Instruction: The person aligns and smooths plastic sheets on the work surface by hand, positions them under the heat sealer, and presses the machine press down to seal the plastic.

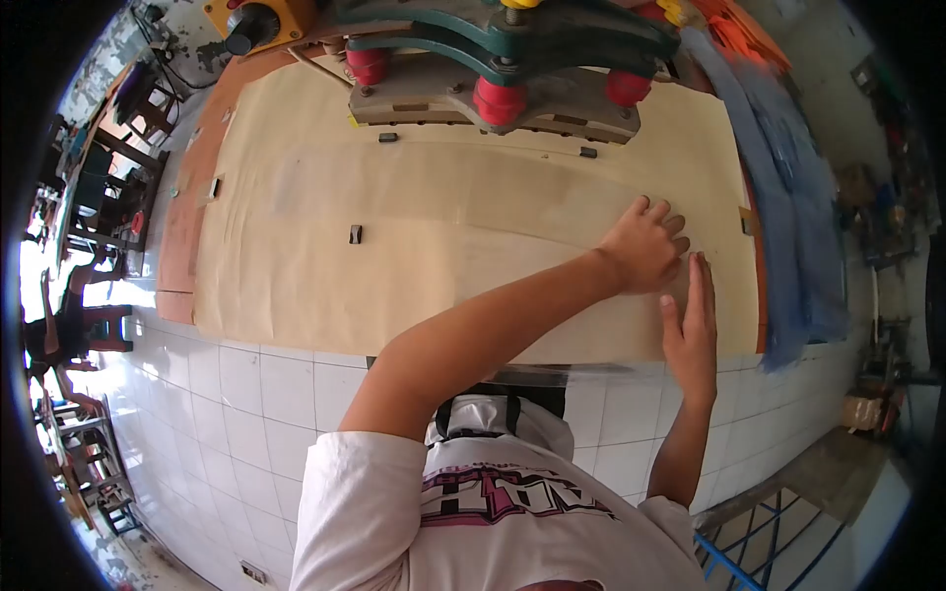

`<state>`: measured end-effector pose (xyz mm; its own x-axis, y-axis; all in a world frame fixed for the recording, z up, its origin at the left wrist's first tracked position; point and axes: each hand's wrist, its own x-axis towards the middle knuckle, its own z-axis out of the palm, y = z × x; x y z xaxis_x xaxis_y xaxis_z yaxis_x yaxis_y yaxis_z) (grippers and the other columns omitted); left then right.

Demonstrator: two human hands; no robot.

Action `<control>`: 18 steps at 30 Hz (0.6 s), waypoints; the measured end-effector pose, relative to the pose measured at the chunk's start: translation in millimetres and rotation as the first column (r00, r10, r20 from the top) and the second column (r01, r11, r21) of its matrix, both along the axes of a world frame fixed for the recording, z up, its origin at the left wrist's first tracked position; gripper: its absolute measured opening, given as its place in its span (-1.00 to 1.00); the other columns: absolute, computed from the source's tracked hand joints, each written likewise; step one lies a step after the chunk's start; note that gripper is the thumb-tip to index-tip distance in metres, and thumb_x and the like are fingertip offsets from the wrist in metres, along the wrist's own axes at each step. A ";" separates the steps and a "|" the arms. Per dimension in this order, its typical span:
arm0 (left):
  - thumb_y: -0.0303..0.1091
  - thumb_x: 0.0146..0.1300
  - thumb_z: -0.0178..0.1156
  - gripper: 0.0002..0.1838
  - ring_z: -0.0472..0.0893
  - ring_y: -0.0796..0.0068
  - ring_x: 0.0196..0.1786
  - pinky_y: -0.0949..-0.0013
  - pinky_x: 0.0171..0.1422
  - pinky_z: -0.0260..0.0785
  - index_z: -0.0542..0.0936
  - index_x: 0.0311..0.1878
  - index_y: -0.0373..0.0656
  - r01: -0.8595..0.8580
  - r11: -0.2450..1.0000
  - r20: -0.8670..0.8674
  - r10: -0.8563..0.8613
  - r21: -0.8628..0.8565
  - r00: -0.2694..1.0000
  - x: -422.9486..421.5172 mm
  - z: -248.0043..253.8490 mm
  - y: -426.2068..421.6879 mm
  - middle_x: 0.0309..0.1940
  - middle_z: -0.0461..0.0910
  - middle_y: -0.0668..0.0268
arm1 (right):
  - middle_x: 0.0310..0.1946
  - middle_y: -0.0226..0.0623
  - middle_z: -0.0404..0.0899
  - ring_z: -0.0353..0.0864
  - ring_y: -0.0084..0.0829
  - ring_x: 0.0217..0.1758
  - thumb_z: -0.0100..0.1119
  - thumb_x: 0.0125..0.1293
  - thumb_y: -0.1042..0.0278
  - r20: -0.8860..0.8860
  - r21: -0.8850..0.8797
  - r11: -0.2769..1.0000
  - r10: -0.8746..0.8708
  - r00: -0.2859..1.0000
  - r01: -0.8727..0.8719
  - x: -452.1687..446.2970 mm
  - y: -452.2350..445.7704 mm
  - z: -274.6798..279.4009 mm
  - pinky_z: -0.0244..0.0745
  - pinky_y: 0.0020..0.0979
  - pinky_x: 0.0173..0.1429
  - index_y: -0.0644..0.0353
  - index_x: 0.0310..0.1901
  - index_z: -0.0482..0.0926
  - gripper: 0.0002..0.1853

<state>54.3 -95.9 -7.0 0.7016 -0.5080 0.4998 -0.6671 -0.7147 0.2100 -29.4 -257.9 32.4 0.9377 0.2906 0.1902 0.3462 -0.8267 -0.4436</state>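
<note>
My left hand (645,244) reaches across to the right part of a cream-covered table (286,286), fingers curled toward the surface; what lies under them is hidden. Just beside it, to the lower right, my right hand (693,330) is on edge with its fingers stretched out near the sheet. A thin translucent sheet (532,212) lies over the cream surface. Small dark clips or blocks rest on the table, one (356,233) left of centre and others (387,138) (588,153) near the machine.
A green machine head with red cylinders (501,101) overhangs the table's far edge. A yellow control box (258,25) is at the far left. Blue translucent material (788,197) and orange material (744,39) hang at the right. A person (69,330) is at the far left.
</note>
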 end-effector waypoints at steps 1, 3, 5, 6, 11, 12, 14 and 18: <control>-0.07 0.26 0.21 -0.66 0.50 0.23 0.09 0.06 0.18 0.28 0.69 0.00 -0.01 -0.003 1.000 0.002 0.003 -0.004 1.000 1.3 0.3 -2.2 0.10 0.60 0.29 | 0.55 0.11 0.09 0.02 0.14 0.63 -0.01 0.56 0.12 -0.027 -0.023 1.000 -0.010 1.000 0.009 2.0 -2.2 -2.9 0.02 0.03 0.61 0.19 0.54 0.13 -0.36; -0.11 0.26 0.23 -0.67 0.57 0.19 0.02 -0.02 0.28 0.28 0.68 -0.01 -0.06 -0.006 0.998 -0.100 0.000 -0.063 0.995 1.8 4.7 -4.4 -0.02 0.64 0.24 | 0.56 0.13 0.07 -0.01 0.19 0.63 -0.04 0.57 0.12 0.001 -0.072 0.997 -0.001 1.000 0.001 6.3 -5.1 -12.2 -0.01 0.10 0.61 0.17 0.55 0.12 -0.37; -0.12 0.27 0.22 -0.67 0.60 0.18 0.02 -0.08 0.36 0.23 0.67 -0.01 -0.08 -0.002 0.996 -0.098 -0.006 -0.085 0.995 -4.7 8.7 -0.2 -0.07 0.65 0.22 | 0.56 0.15 0.05 -0.04 0.24 0.63 -0.07 0.57 0.12 0.027 -0.118 0.993 0.011 1.000 -0.008 9.8 -7.6 -26.8 -0.04 0.16 0.60 0.14 0.56 0.12 -0.38; -0.13 0.27 0.22 -0.67 0.62 0.17 0.02 -0.14 0.44 0.19 0.66 0.00 -0.10 0.004 0.995 -0.095 -0.014 -0.103 0.995 -11.5 14.4 4.7 -0.12 0.66 0.20 | 0.57 0.15 0.03 -0.06 0.27 0.63 -0.08 0.58 0.11 0.053 -0.223 0.975 -0.007 0.999 0.019 11.4 -9.1 -36.1 -0.08 0.21 0.59 0.13 0.56 0.11 -0.38; -0.11 0.32 0.22 -0.62 0.53 0.20 0.26 -0.24 0.57 -0.01 0.63 0.10 -0.10 0.059 0.994 -0.168 -0.074 -0.091 0.983 -96.4 52.0 68.0 0.10 0.59 0.17 | 0.59 0.16 -0.02 -0.10 0.25 0.65 -0.10 0.59 0.03 0.074 -0.322 0.946 -0.019 0.997 0.041 7.3 -9.1 -29.5 -0.16 0.24 0.61 0.08 0.58 0.11 -0.37; -0.10 0.33 0.22 -0.60 0.48 0.18 0.32 -0.24 0.58 -0.04 0.62 0.14 -0.10 -0.012 0.996 -0.201 -0.005 -0.085 0.980 -111.2 49.5 86.4 0.20 0.54 0.16 | 0.59 0.15 -0.01 -0.10 0.23 0.65 -0.10 0.59 0.01 0.061 -0.302 0.952 -0.034 0.998 0.051 7.8 -8.2 -27.2 -0.18 0.23 0.62 0.06 0.57 0.13 -0.37; -0.09 0.34 0.22 -0.55 0.37 0.14 0.44 -0.25 0.61 -0.10 0.59 0.21 -0.08 -0.178 0.982 -0.252 0.157 -0.060 0.955 -134.3 41.9 119.1 0.34 0.44 0.13 | 0.59 0.15 0.00 -0.10 0.21 0.66 -0.10 0.59 -0.01 0.045 -0.282 0.957 -0.057 0.997 0.068 10.3 -10.9 -24.7 -0.19 0.22 0.63 0.05 0.57 0.16 -0.37; -0.09 0.35 0.21 -0.51 0.28 0.11 0.53 -0.25 0.63 -0.20 0.54 0.29 -0.06 -0.423 0.906 -0.280 0.411 0.017 0.868 -152.5 21.2 146.1 0.46 0.33 0.11 | 0.58 0.11 0.04 -0.09 0.14 0.67 -0.04 0.56 -0.06 0.012 -0.286 0.956 -0.059 0.998 0.060 16.7 -20.9 -16.6 -0.21 0.19 0.64 0.08 0.54 0.23 -0.36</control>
